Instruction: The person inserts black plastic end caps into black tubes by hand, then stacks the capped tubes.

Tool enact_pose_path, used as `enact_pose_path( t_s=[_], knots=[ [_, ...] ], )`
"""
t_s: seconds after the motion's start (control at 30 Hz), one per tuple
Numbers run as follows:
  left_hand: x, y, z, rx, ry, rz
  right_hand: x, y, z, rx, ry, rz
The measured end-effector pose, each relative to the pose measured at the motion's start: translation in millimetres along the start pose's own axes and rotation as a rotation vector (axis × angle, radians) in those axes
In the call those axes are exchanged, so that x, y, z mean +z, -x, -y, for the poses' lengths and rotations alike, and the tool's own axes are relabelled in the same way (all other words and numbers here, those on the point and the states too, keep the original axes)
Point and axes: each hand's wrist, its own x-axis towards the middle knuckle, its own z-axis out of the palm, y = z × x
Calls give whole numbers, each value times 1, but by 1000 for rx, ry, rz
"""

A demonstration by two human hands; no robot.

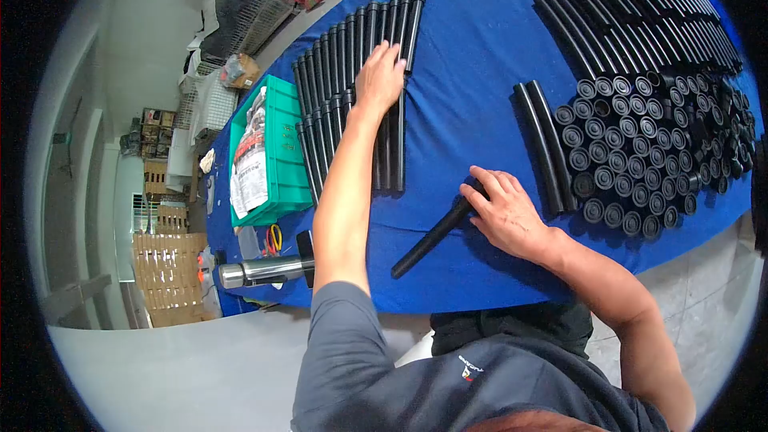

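Black capped tubes (344,52) lie side by side in two overlapping rows on the blue cloth. Over the right end of these rows rests my left hand (380,80), fingers stretched out and touching the tubes. My right hand (512,216) is closed around the upper end of a single black tube (432,240), which lies slanted near the table's front edge. The far end of that tube is hidden under my fingers. Two loose black tubes (544,144) lie just right of my right hand.
Round black caps (620,140) are grouped at the right, with many more black tubes (624,8) behind them. On the left stand a green crate (290,152) with printed paper, yellow-handled scissors (274,238) and a steel flask (268,272). Blue cloth (472,56) covers the table.
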Motion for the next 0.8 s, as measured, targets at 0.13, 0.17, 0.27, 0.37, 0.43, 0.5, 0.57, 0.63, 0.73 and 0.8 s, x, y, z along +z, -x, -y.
enact_pose_path(
  t_s=[0.13, 0.17, 0.27, 0.37, 0.43, 0.5, 0.57, 0.63, 0.73, 0.8],
  knots=[
    [-43, 101, -40, 155, 140, -98, 3, 1, -3, -19, 5, -20],
    [-57, 131, -57, 134, 136, -72, 3, 2, -3, -22, 4, -20],
    [-75, 214, -89, 84, 223, 12, 5, 3, -4, -25, 7, -19],
    [-76, 268, -110, 40, 278, 95, 1, 1, 1, -10, 4, 0],
    [-70, 284, -116, 11, 317, 148, 1, 1, 2, 7, 3, 8],
    [-63, 290, -120, 31, 293, 95, 6, 2, 0, -1, 23, 5],
    [-58, 289, -122, 15, 299, 80, 7, 3, -3, 3, 31, 12],
    [-57, 287, -120, 33, 296, 42, 7, 4, 0, 64, -16, -52],
    [-71, 258, -107, 38, 270, -53, 4, 1, 2, 93, -68, -136],
    [-88, 214, -95, -6, 224, -120, 4, 1, 4, 89, -91, -137]
  ],
)
